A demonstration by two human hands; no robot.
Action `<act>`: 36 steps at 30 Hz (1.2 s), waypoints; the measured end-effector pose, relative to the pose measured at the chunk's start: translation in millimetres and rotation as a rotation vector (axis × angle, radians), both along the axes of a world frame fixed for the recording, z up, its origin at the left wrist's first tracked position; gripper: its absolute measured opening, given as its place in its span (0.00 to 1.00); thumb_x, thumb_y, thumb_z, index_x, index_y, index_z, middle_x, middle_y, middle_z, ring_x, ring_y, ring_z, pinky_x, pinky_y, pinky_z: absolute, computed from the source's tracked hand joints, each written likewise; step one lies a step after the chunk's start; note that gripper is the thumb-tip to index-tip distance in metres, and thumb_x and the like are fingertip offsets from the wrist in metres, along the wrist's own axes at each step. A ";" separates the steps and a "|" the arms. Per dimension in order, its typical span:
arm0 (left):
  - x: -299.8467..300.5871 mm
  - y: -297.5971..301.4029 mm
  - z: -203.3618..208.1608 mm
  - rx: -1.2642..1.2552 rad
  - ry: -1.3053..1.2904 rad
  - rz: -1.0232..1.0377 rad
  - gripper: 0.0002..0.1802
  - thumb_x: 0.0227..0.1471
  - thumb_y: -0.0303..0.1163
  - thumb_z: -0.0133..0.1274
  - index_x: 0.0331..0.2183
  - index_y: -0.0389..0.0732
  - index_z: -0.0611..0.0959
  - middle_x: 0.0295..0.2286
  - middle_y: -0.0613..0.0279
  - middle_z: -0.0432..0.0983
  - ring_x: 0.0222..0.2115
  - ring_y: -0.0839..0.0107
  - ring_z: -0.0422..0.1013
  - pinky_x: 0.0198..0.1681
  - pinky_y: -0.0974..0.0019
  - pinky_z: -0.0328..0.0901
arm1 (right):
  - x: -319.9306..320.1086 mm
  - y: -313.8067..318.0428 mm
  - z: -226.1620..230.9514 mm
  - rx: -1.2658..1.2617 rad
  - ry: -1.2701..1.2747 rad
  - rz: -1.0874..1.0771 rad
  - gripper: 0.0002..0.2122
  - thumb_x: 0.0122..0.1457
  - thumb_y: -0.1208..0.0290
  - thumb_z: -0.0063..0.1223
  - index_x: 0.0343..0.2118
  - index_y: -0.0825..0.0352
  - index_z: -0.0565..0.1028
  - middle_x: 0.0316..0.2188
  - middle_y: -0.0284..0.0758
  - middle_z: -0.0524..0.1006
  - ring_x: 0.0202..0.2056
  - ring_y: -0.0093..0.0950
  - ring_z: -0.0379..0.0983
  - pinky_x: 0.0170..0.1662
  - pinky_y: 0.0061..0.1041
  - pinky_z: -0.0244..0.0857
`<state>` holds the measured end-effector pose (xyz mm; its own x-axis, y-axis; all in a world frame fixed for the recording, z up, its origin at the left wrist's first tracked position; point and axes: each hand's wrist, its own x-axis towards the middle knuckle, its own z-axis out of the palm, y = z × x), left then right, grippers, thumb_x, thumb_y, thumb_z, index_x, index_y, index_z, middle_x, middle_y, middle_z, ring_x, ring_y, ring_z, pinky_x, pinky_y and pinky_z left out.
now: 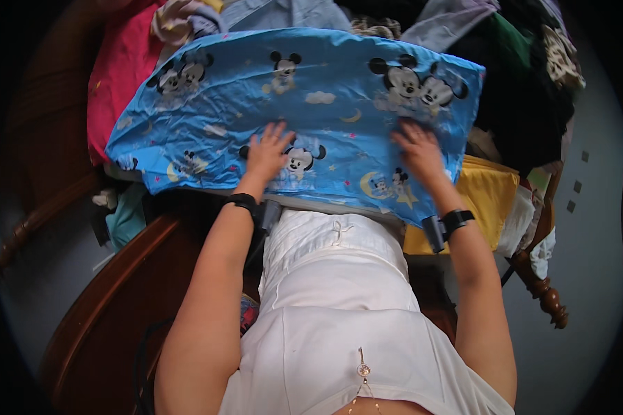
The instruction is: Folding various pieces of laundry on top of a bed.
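A blue pillowcase-like cloth [242,97] with cartoon mouse, moon and cloud prints lies spread before me, wrinkled toward its left side. My left hand [268,151] rests on its near middle part, palm down with fingers spread. Further right, my right hand [419,146] also lies flat on the fabric, fingers apart and slightly blurred. Neither hand grips anything. Whether the blue cloth is a single layer or a case with something inside, I cannot tell.
Heaped clothes [291,14] lie beyond the blue cloth, with a red cloth [121,76] at left and black garments [526,104] at right. A folded yellow cloth [488,200] sits near right. A curved wooden board [128,277] stands at near left, a turned wooden post [548,301] at right.
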<state>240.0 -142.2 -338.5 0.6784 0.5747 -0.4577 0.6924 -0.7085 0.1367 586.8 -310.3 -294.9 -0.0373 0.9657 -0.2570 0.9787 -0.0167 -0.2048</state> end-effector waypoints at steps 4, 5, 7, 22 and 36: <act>-109.8 25.2 -11.3 0.268 0.108 0.440 0.32 0.47 0.41 0.54 0.56 0.57 0.66 0.59 0.60 0.52 0.59 0.57 0.50 0.56 0.47 0.52 | 3.8 -0.4 13.9 0.048 -0.109 -0.043 0.24 0.46 0.73 0.55 0.50 0.57 0.69 0.57 0.34 0.62 0.59 0.33 0.55 0.60 0.40 0.48; -140.1 29.0 -16.5 0.327 0.097 0.592 0.33 0.47 0.42 0.55 0.56 0.56 0.65 0.58 0.56 0.53 0.59 0.56 0.50 0.56 0.48 0.52 | -4.3 1.4 14.5 0.055 -0.108 -0.026 0.24 0.46 0.73 0.55 0.50 0.57 0.69 0.57 0.34 0.62 0.59 0.33 0.55 0.60 0.40 0.48; -182.5 27.7 -28.5 0.386 0.086 0.755 0.34 0.47 0.43 0.55 0.56 0.54 0.65 0.58 0.52 0.53 0.59 0.56 0.50 0.57 0.49 0.52 | -20.7 2.2 6.0 0.070 -0.163 -0.077 0.24 0.47 0.76 0.53 0.50 0.59 0.69 0.56 0.38 0.62 0.59 0.37 0.55 0.59 0.40 0.49; -306.9 78.7 -30.4 -0.515 -1.557 2.238 0.28 0.44 0.43 0.62 0.46 0.42 0.74 0.43 0.61 0.71 0.45 0.65 0.66 0.52 0.61 0.57 | -179.0 62.7 -32.1 -0.554 0.048 0.059 0.14 0.49 0.65 0.56 0.39 0.63 0.74 0.39 0.43 0.69 0.40 0.41 0.72 0.41 0.38 0.68; -314.7 70.1 -58.8 -0.684 -1.298 2.254 0.26 0.44 0.42 0.62 0.44 0.38 0.76 0.41 0.59 0.74 0.38 0.64 0.72 0.41 0.59 0.67 | -194.3 68.4 -36.1 -0.540 0.054 -0.006 0.16 0.46 0.67 0.57 0.39 0.65 0.72 0.43 0.47 0.68 0.43 0.44 0.70 0.43 0.39 0.68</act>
